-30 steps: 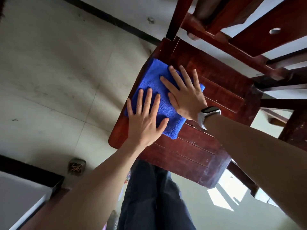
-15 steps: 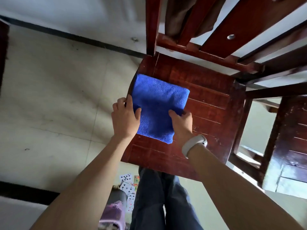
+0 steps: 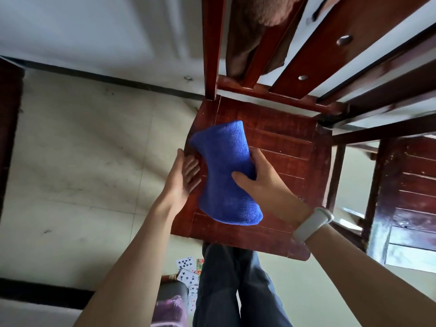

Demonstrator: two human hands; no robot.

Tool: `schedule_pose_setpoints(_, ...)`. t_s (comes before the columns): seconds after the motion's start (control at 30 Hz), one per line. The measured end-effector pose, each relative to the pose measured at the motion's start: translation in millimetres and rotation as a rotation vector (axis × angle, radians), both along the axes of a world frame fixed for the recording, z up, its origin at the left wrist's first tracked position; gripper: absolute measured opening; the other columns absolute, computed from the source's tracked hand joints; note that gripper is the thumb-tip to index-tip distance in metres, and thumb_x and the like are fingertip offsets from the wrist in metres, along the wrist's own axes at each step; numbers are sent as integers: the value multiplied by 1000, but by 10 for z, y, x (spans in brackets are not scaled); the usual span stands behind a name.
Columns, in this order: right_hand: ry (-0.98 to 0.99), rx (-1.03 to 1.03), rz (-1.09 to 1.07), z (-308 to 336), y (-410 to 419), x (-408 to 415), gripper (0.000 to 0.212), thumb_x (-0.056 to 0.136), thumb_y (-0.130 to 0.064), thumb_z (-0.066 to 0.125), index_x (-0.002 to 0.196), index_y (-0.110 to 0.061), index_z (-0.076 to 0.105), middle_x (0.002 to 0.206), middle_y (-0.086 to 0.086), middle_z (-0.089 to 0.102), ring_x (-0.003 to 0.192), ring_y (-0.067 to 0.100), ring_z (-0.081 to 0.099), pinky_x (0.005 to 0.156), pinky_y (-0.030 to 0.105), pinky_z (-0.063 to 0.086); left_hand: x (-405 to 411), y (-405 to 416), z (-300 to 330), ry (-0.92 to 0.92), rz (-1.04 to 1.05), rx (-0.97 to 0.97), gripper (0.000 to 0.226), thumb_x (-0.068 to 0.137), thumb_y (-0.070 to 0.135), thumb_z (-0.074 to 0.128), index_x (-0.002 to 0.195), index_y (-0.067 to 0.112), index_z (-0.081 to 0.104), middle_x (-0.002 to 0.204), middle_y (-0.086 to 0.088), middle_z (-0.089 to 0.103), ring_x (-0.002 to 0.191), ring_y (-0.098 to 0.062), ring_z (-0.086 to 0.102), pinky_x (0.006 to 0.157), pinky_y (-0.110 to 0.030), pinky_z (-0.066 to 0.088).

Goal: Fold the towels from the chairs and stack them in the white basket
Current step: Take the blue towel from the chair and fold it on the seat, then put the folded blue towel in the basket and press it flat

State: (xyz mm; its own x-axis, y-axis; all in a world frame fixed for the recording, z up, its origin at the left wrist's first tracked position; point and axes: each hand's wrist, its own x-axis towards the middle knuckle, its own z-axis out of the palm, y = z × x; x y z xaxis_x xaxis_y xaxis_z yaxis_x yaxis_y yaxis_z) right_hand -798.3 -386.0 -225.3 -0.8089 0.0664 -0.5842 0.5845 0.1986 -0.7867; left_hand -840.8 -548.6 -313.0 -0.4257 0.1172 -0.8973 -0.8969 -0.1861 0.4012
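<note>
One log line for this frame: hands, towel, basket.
right hand: grips folded blue towel above chair seat | left hand: open beside towel | basket: not in view

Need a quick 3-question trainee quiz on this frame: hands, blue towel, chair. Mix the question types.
1. True or false: the left hand grips the blue towel.
2. Which hand holds the towel?
A. the right hand
B. the left hand
C. both hands
3. Fill in: a brown cloth hangs over the back of the ____.

Key
1. False. The left hand is open beside the towel, fingers fairly straight.
2. A. Its thumb lies across the front of the folded towel and the fingers wrap behind, pinching it at the middle above the seat.
3. chair.
</note>
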Motion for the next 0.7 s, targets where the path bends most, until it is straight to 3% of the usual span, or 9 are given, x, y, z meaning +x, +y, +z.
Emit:
schedule_pose_setpoints(0.07,-19,-44,-59,114,130,54,19,85,-3,56,98,-12,47,84,-4,56,77,9,52,72,19,45,38,18,51,-106,10,181,66,87,66,29,114,14,57,100,-3,64,99,-19,58,85,-33,43)
schedule_pose_setpoints(0.13,-59,-81,-155,174,283,146,18,84,-5,58,94,-18,50,87,-5,59,80,7,57,76,25,48,108,65,80,-145,-1,224,67,82,69,33,100,12,62,85,-5,67,85,-21,63,77,-33,46)
schedule_pose_setpoints(0.2,-89,-136,-256,216,406,247,22,86,-4,56,93,-24,52,90,-6,62,78,1,62,72,21,50,175,143,167,-195,-44,238,64,75,71,41,88,12,61,82,-5,64,75,-21,62,70,-31,45)
schedule_pose_setpoints(0.23,-97,-166,-308,265,463,305,24,87,0,54,94,-23,53,92,-5,63,77,0,63,70,19,52,212,204,213,-230,-75,241,63,70,71,45,85,12,60,88,-6,63,79,-22,62,70,-33,46)
schedule_pose_setpoints(0.33,-103,-181,-361,426,580,483,24,88,3,50,96,-19,52,96,1,63,86,11,63,80,24,54,350,418,318,-332,-137,225,65,74,70,45,95,10,59,129,-9,52,123,-27,45,88,-44,41)
schedule_pose_setpoints(0.43,-105,-185,-387,597,664,679,23,83,-1,59,101,-13,52,100,8,62,96,22,59,89,37,48,479,649,465,-340,-236,250,77,77,76,32,115,12,55,139,-6,47,130,-23,42,101,-42,35)
schedule_pose_setpoints(0.5,-110,-229,-425,705,753,829,25,80,-4,60,103,-14,54,102,7,63,97,20,60,88,35,50,549,762,612,-305,-330,303,79,81,74,22,117,13,56,123,-6,62,115,-21,57,95,-39,42)
schedule_pose_setpoints(0.6,-104,-267,-494,857,942,1099,23,88,2,50,103,-16,55,100,2,66,93,14,63,81,27,52,654,915,816,-175,-460,321,73,88,66,12,100,15,62,83,-1,74,78,-13,70,70,-30,48)
schedule_pose_setpoints(0.7,-104,-184,-557,984,1141,1448,22,90,-2,49,102,-19,54,99,0,66,92,14,64,81,28,51,767,1095,1019,-151,-508,394,68,88,65,21,109,15,62,101,-5,72,95,-20,67,81,-37,47)
